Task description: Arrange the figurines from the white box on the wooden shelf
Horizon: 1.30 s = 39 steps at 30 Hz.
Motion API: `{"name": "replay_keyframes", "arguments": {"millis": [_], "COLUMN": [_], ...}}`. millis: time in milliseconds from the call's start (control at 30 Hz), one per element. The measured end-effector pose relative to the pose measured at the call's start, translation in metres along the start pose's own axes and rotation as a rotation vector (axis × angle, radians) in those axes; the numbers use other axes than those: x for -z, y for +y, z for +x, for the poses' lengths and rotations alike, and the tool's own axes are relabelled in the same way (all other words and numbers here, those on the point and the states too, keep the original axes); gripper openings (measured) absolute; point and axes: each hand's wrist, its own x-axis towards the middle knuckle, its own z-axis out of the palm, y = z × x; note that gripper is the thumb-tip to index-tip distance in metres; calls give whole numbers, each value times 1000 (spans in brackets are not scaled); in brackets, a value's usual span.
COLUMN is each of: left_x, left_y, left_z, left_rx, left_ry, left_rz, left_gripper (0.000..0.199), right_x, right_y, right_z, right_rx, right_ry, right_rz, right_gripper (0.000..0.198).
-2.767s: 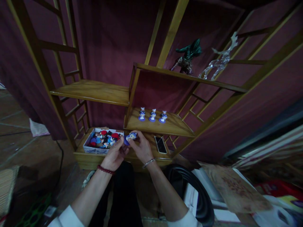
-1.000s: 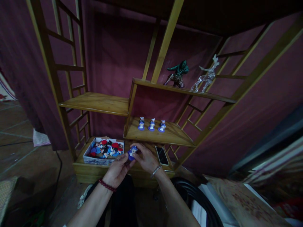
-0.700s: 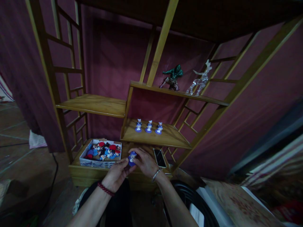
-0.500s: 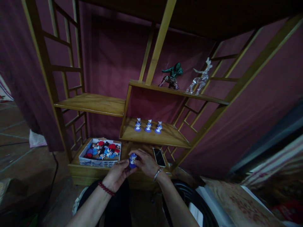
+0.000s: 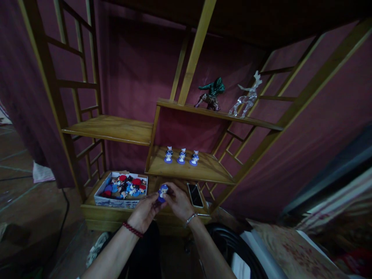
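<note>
Between my two hands is a small purple-haired figurine [image 5: 163, 192] on a purple base, held upright in front of the shelf unit. My left hand [image 5: 147, 211] grips it low, around the base. My right hand [image 5: 178, 201] has its fingers closed on the figurine's right side. Beyond them, several similar figurines [image 5: 181, 157] stand in two rows on the middle shelf [image 5: 186, 170], purple-haired ones in front and dark ones with pale heads behind. To the left of my hands, an open cardboard box [image 5: 116, 202] holds a jumble of red, blue and black figurines.
A phone [image 5: 195, 195] lies on the bottom board right of my hands. Higher up stand a green-and-brown figure [image 5: 213, 94] and a clear deer [image 5: 246, 96]. A black coil [image 5: 223, 232] sits low at the right, beside a patterned board [image 5: 296, 248].
Both hands still hold the figurine, which has turned slightly more upright and moved up a little. The view has shifted slightly.
</note>
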Motion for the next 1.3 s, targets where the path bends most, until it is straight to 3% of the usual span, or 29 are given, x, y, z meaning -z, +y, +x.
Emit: {"name": "replay_keyframes", "arguments": {"millis": [200,600,967,1300], "left_x": [-10,-31,-57,-77], "left_y": [1,-6,0,4], "left_z": [2,14,22,41], "left_rx": [0,2,-21,-137], "left_ry": [18,3,-94,-217], "left_rz": [11,61,238,322], "left_gripper": [14,11,12,12], "right_x": [-1,13,35,52], "right_y": [11,32,41,46], "right_z": [-1,-1,10,31], "right_rx": [-12,-89,-92,-94], "right_ry": [93,116,171,192], "right_rz": [1,89,226,388], "right_gripper": [25,19,22,24]}}
